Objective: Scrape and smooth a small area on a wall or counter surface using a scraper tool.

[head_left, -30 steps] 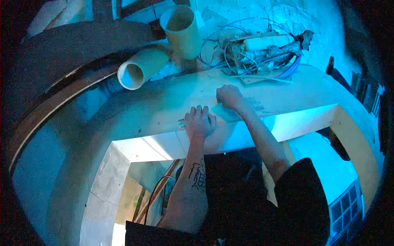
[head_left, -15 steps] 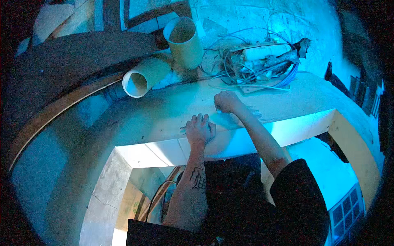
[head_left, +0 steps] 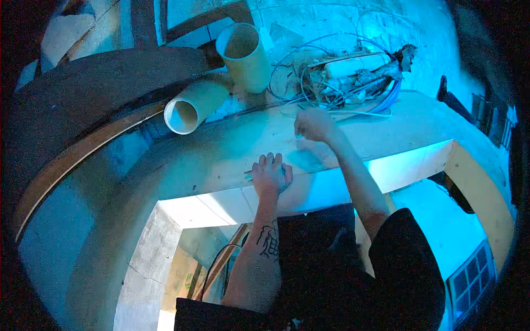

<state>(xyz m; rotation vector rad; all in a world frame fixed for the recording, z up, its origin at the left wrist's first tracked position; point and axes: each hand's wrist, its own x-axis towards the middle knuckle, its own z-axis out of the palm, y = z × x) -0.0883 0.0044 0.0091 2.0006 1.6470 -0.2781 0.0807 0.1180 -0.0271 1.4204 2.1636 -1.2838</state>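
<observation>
My left hand (head_left: pixel 269 175) rests on the pale tabletop (head_left: pixel 221 157) near its front edge, fingers bent over and pressed down. A thin dark sliver (head_left: pixel 248 176) pokes out beside its little-finger side; the rest of whatever lies beneath is hidden. Farther right and a bit beyond, my right hand (head_left: pixel 314 124) is raised over the tabletop in a closed fist, slightly smeared by motion. What it holds, if anything, cannot be made out. Its shadow falls on the surface just below.
Behind my right hand lies a heap of tangled cables and wrapped bundles (head_left: pixel 353 83). Two pale open tubes stand at the back left, one upright (head_left: pixel 251 66) and one lying down (head_left: pixel 207 105). A dark curved-edged surface (head_left: pixel 110 83) fills the far left.
My right hand has lifted and shifted a little to the right and away from me. My left hand stays in the same place on the tabletop.
</observation>
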